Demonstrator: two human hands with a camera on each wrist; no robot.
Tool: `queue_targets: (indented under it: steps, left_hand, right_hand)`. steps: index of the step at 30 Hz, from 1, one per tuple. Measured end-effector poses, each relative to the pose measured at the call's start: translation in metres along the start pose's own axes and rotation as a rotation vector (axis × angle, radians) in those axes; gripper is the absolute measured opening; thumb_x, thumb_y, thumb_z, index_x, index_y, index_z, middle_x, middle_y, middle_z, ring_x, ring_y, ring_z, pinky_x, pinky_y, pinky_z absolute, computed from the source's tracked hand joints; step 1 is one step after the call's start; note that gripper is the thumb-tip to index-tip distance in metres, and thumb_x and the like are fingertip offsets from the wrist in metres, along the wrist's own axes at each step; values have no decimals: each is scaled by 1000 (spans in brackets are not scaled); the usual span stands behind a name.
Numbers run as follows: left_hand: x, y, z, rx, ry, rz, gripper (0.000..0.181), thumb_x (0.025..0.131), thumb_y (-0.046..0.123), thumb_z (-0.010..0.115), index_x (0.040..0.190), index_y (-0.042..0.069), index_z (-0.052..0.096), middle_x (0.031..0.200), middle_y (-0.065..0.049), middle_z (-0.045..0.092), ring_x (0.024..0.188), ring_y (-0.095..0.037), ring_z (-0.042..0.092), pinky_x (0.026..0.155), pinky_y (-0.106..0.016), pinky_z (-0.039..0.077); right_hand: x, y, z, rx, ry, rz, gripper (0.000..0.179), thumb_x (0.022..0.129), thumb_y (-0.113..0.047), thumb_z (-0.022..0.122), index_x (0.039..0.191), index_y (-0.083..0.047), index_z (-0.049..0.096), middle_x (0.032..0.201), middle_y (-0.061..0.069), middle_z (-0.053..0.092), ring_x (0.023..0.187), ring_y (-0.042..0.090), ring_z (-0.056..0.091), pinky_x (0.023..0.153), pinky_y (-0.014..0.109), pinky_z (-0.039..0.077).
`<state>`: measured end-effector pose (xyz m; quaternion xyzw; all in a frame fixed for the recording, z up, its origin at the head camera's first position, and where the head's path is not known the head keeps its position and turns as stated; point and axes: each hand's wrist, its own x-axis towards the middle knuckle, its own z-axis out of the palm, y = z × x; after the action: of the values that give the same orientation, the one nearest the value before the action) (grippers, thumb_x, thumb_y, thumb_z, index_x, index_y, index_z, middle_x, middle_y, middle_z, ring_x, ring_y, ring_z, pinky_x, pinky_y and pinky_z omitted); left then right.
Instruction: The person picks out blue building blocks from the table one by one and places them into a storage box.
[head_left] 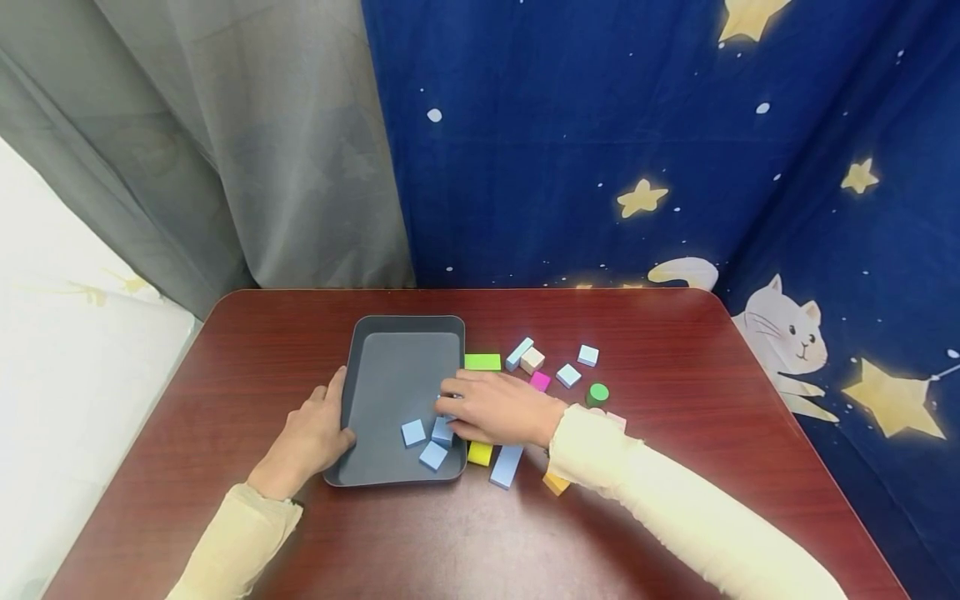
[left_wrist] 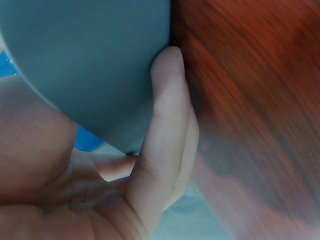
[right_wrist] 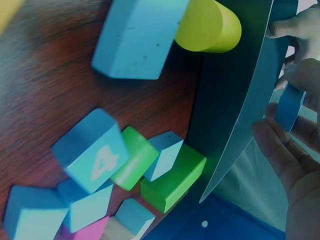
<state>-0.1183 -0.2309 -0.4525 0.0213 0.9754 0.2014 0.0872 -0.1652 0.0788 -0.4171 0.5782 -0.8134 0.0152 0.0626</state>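
Blue block (right_wrist: 290, 107) pinched, right hand (head_left: 501, 408) hovers over the tray (head_left: 408, 375) gripped by left hand (head_left: 310, 435).

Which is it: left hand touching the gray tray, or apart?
Touching: the left wrist view shows a finger of the left hand against the outside of the tray.

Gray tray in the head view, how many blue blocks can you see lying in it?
3: a left block, a right block and a near block closest to the person. More may be hidden under the right hand, which pinches another blue block.
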Motion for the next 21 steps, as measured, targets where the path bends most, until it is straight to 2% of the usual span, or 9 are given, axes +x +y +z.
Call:
queue_targets:
  steps: [5, 9, 11, 16, 18, 21]
  left_hand:
    - [0, 0, 0, 6, 4, 4, 100, 87, 5, 75, 169, -9, 18, 141, -43, 51, 93, -52, 66, 86, -67, 55]
    - [1, -1, 1, 9, 5, 5, 101, 87, 6, 76, 169, -9, 18, 139, -43, 52, 94, -52, 67, 86, -67, 55]
    - [7, -12, 9, 14, 33, 23, 103, 86, 8, 76, 169, -8, 18, 137, -42, 54, 93, -51, 67, 84, -67, 55]
    - [6, -9, 9, 11, 27, 17, 103, 86, 7, 76, 169, -8, 18, 139, -43, 52, 94, -53, 66, 85, -68, 55]
    - [0, 2, 0, 5, -4, -6, 101, 87, 5, 75, 169, -9, 17, 141, -44, 51, 96, -55, 66, 87, -68, 55]
    - [0, 1, -1, 3, -5, -7, 101, 87, 5, 75, 169, -9, 18, 141, -44, 50, 96, -56, 65, 86, -68, 55]
  right_hand:
    - [13, 0, 6, -21, 6, -7, 25, 106, -28, 74, 129, -17, 74, 118, -2, 71, 103, 15, 61, 91, 24, 52]
    - [24, 1, 11, -46, -20, -2, 25, 109, -27, 68, 133, -19, 73, 125, -2, 71, 108, 16, 61, 93, 24, 52]
    - [31, 2, 14, -39, -41, 1, 26, 111, -27, 66, 135, -19, 72, 128, -2, 71, 110, 16, 61, 95, 24, 51]
    - [46, 3, 19, -34, -93, 4, 28, 111, -27, 66, 138, -21, 73, 132, -2, 71, 112, 16, 61, 98, 23, 50]
    - [51, 3, 22, -49, -116, 6, 29, 111, -27, 68, 139, -22, 74, 134, -2, 71, 111, 15, 61, 98, 22, 51]
    - [56, 4, 28, -60, -152, 11, 32, 110, -28, 70, 141, -24, 75, 135, -1, 71, 110, 15, 61, 99, 22, 51]
